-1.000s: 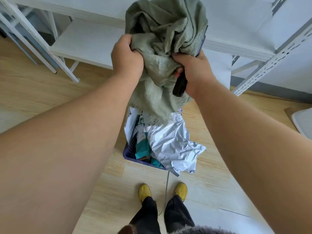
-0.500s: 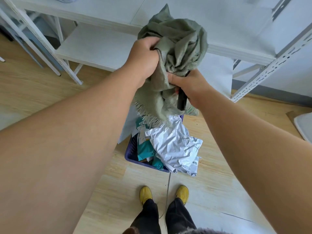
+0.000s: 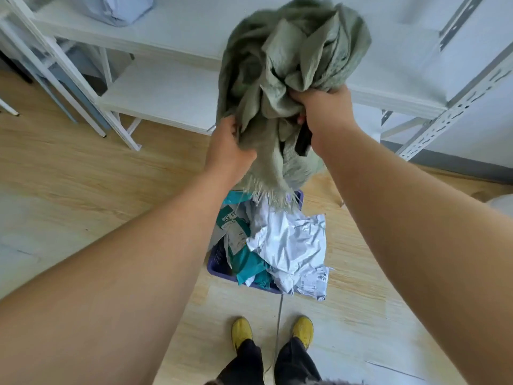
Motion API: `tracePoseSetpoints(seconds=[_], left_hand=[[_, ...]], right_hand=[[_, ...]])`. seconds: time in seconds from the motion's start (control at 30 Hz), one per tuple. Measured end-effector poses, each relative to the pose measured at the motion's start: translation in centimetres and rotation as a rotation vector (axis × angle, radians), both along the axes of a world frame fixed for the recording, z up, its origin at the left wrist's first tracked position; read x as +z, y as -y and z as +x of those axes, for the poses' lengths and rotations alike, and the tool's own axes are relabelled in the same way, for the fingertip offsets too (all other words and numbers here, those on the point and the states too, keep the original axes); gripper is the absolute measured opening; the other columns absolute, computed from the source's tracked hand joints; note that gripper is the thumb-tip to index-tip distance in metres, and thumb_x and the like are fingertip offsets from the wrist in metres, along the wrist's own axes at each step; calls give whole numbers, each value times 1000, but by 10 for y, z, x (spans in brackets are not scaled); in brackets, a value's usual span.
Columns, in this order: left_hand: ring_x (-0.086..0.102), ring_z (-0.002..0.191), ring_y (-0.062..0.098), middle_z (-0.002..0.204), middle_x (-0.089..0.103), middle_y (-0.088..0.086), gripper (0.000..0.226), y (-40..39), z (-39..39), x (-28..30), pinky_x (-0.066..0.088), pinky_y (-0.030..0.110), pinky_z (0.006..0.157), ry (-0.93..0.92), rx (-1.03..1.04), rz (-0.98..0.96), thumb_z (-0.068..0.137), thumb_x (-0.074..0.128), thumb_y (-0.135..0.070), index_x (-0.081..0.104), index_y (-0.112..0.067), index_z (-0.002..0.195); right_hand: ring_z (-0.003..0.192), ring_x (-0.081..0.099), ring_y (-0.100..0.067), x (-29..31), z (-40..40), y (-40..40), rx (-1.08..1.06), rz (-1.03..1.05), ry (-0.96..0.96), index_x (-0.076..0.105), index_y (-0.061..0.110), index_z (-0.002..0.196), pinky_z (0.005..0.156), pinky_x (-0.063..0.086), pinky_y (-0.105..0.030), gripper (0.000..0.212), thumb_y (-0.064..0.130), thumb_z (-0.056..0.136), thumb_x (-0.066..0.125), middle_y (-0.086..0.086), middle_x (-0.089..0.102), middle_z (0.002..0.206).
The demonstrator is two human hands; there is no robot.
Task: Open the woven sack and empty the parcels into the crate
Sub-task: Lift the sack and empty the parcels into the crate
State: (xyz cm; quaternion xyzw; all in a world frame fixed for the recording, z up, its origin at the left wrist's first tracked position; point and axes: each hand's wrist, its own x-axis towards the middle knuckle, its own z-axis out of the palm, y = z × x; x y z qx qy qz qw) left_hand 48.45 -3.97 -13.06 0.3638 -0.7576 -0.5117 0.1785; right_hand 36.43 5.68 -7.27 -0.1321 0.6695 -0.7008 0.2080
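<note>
A crumpled grey-green woven sack (image 3: 288, 65) hangs bunched above the crate, its frayed open edge pointing down. My left hand (image 3: 229, 150) grips the sack low on its left side. My right hand (image 3: 324, 112) clutches a fold higher up on the right, together with a dark slim object (image 3: 303, 140) whose kind I cannot tell. Below stands a blue plastic crate (image 3: 218, 262) on the floor, heaped with parcels: a large silver mailer (image 3: 294, 243) on top and teal mailers (image 3: 249, 268) with white labels beside it. The silver mailer overhangs the crate's right rim.
White metal shelving (image 3: 166, 93) stands just behind the crate, with a pale bag (image 3: 125, 9) on its upper shelf. A slotted shelf upright (image 3: 455, 101) slants at the right. My feet in yellow shoes (image 3: 273, 329) stand on the wooden floor just short of the crate.
My left hand has dropped from the top of the sack to its lower left side. The right hand has risen, lifting the bunched sack higher. The parcels in the crate have stayed put.
</note>
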Motion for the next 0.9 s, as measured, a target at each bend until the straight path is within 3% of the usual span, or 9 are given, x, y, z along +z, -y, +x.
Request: tracePoseSetpoints(seconds=[0.07, 0.27, 0.47, 0.57, 0.67, 0.77, 0.9], left_hand=[[53, 112, 11, 114, 50, -11, 65, 0, 3, 0, 42, 24, 97, 3, -13, 14, 81, 71, -8, 41, -15, 139], [57, 112, 12, 125, 58, -6, 71, 4, 0, -5, 44, 30, 98, 99, -152, 62, 75, 77, -36, 42, -21, 135], [62, 106, 19, 113, 67, 2, 36, 3, -16, -2, 45, 28, 90, -13, -14, 158, 87, 66, -19, 58, -14, 121], [61, 107, 23, 116, 66, 3, 38, 7, -26, 0, 48, 36, 95, 8, -7, 220, 88, 65, -22, 56, -16, 125], [64, 101, 27, 114, 66, 4, 44, 13, -32, 2, 55, 47, 89, -66, 140, 406, 83, 65, -23, 55, -24, 125], [64, 100, 26, 115, 66, 4, 33, 19, -37, 7, 58, 45, 82, -116, 207, 546, 93, 52, -15, 56, -25, 124], [66, 102, 32, 111, 69, 10, 31, 4, -48, 11, 57, 48, 83, -151, 33, 614, 94, 51, -7, 58, -15, 123]], right_hand=[[46, 51, -1, 7, 2, 5, 6, -19, -19, 62, 1, 109, 48, 45, -18, 35, 5, 75, 72, 3, 59, 69], [50, 52, -5, 8, 10, 15, 32, -49, -58, 62, -3, 111, 49, 45, -19, 39, 5, 74, 71, 1, 60, 71], [64, 57, -9, 3, 8, 18, 65, 16, -127, 63, 4, 115, 53, 46, -17, 48, 12, 69, 75, -5, 70, 92], [80, 65, -16, -4, 2, 12, 53, 34, -182, 63, 8, 117, 62, 49, -22, 55, 22, 67, 79, -6, 73, 104], [67, 65, -5, -11, -6, -2, 91, 97, -171, 63, 4, 113, 59, 49, -18, 46, 19, 74, 81, -1, 71, 90], [41, 49, -2, -28, -9, -17, 230, 267, -133, 61, 7, 88, 46, 44, -19, 20, 17, 81, 78, 0, 57, 62], [46, 44, -13, -57, -12, -27, 339, 318, 54, 59, 8, 77, 52, 42, -27, 20, 16, 82, 77, -9, 52, 63]])
